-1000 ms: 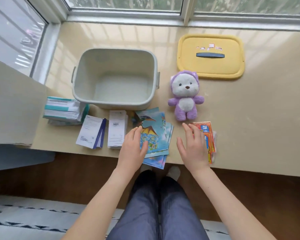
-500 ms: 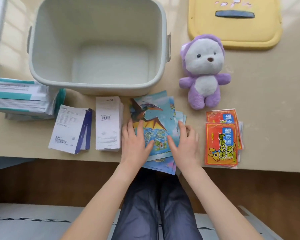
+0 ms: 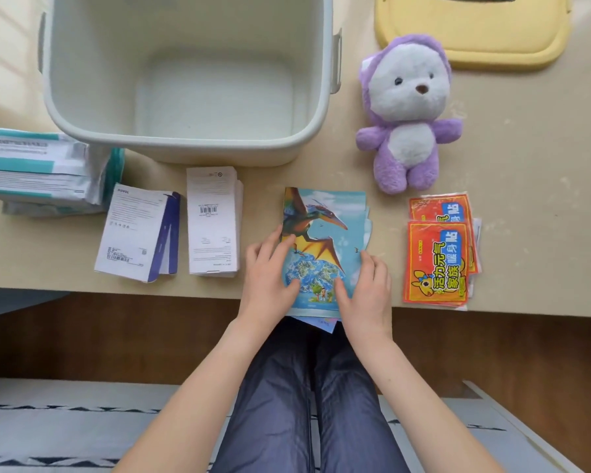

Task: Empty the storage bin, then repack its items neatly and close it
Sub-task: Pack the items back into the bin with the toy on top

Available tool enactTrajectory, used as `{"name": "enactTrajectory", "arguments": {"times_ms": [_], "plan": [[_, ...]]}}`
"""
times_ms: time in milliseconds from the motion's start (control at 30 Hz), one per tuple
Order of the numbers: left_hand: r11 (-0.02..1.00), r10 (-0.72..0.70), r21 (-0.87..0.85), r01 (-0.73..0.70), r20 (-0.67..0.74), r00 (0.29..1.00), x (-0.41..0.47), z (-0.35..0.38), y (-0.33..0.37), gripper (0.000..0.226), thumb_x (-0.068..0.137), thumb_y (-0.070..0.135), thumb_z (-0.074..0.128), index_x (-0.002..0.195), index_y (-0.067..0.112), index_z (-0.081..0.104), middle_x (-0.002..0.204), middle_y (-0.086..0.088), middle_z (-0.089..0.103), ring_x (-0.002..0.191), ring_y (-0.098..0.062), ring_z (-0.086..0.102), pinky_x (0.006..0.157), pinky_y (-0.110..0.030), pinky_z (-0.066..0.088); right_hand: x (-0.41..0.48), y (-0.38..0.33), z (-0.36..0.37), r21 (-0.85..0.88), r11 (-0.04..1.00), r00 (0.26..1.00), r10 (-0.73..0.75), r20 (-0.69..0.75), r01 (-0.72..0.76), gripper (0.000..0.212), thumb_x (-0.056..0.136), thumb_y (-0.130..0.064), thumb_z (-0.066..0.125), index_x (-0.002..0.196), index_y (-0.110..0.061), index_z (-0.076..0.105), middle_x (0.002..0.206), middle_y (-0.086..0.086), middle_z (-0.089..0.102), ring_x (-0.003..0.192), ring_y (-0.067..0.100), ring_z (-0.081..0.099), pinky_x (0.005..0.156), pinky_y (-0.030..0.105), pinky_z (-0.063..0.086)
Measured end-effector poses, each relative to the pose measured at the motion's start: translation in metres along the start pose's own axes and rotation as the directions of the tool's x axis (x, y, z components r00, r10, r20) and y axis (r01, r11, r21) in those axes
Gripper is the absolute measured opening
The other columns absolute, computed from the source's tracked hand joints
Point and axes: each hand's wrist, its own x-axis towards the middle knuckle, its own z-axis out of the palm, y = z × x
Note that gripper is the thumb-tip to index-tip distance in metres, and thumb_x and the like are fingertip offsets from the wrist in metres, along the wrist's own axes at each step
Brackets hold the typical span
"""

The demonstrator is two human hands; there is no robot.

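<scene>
The storage bin (image 3: 185, 154) stands empty on the ledge (image 3: 526, 206) with its yellow lid (image 3: 471, 42) lying apart to the right. The emptying therefore looks done and the repacking not begun: the plush bear (image 3: 406, 110), heat-patch packets (image 3: 437, 264), white box (image 3: 214, 220), purple-edged box (image 3: 135, 233) and teal-striped packs (image 3: 38, 172) all lie outside it. The left hand (image 3: 270, 281) rests flat, fingers nearly straight, on the stack of dinosaur cards (image 3: 321, 227), and the right hand (image 3: 367, 288) curls round its right edge, thumb on top, probably squaring it for packing.
</scene>
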Motion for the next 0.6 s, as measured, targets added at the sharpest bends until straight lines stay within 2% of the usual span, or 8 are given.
{"name": "enactTrajectory", "arguments": {"times_ms": [100, 200, 300, 467, 567, 600], "plan": [[0.999, -0.027, -0.047, 0.027, 0.005, 1.0, -0.002, -0.001, 0.0, 0.075, 0.074, 0.008, 0.072, 0.143, 0.02, 0.045, 0.152, 0.002, 0.036, 0.124, -0.019, 0.03, 0.102, -0.022, 0.025, -0.001, 0.001, 0.0, 0.002, 1.0, 1.0, -0.013, -0.007, 0.013, 0.061, 0.089, -0.024, 0.066, 0.14, -0.002, 0.04, 0.133, 0.015, 0.046, 0.121, 0.029, 0.044, 0.101, 0.038, 0.039], [0.988, -0.067, -0.14, 0.066, -0.004, 0.998, -0.003, 0.002, -0.002, 0.074, 0.075, 0.006, 0.072, 0.143, 0.02, 0.044, 0.146, 0.001, 0.042, 0.128, -0.02, 0.036, 0.107, -0.037, 0.038, 0.0, 0.001, 0.0, 0.024, 0.999, 0.999, -0.02, -0.028, 0.02, 0.063, 0.088, -0.02, 0.068, 0.141, -0.001, 0.039, 0.129, 0.018, 0.047, 0.118, 0.033, 0.047, 0.099, 0.042, 0.042], [0.967, -0.075, -0.246, 0.069, -0.015, 0.997, -0.004, 0.005, -0.003, 0.074, 0.076, 0.002, 0.07, 0.143, 0.019, 0.042, 0.138, 0.002, 0.044, 0.125, -0.02, 0.047, 0.099, -0.045, 0.047, 0.0, 0.001, 0.0, 0.045, 0.999, 0.999, -0.007, -0.049, 0.009, 0.065, 0.087, -0.019, 0.069, 0.142, -0.001, 0.039, 0.128, 0.021, 0.047, 0.118, 0.035, 0.048, 0.097, 0.043, 0.042], [0.944, -0.128, -0.308, 0.12, -0.006, 0.992, -0.004, 0.003, 0.002, 0.073, 0.078, -0.001, 0.068, 0.143, 0.022, 0.042, 0.133, 0.002, 0.043, 0.113, -0.018, 0.054, 0.095, -0.034, 0.05, -0.004, 0.003, 0.0, 0.081, 0.996, 0.999, 0.028, -0.033, -0.025, 0.056, 0.089, -0.017, 0.067, 0.138, -0.004, 0.044, 0.129, 0.019, 0.046, 0.12, 0.033, 0.045, 0.099, 0.037, 0.038], [0.925, -0.155, -0.348, 0.15, 0.013, 0.988, -0.001, 0.0, 0.005, 0.072, 0.078, 0.0, 0.07, 0.141, 0.025, 0.045, 0.128, 0.004, 0.043, 0.096, -0.01, 0.057, 0.08, -0.011, 0.047, -0.004, 0.006, -0.004, 0.176, 0.983, 0.998, 0.059, -0.019, -0.054, 0.054, 0.089, -0.015, 0.065, 0.139, -0.007, 0.045, 0.126, 0.013, 0.046, 0.117, 0.024, 0.047, 0.096, 0.02, 0.033], [0.912, -0.174, -0.374, 0.171, 0.024, 0.984, 0.0, -0.003, 0.007, 0.072, 0.078, 0.0, 0.071, 0.14, 0.026, 0.046, 0.126, 0.005, 0.043, 0.087, -0.007, 0.057, 0.073, -0.008, 0.046, -0.004, 0.007, -0.006, 0.205, 0.977, 0.998, 0.066, -0.014, -0.062, 0.053, 0.09, -0.015, 0.065, 0.139, -0.008, 0.046, 0.125, 0.011, 0.047, 0.116, 0.02, 0.047, 0.094, 0.014, 0.029]]}}
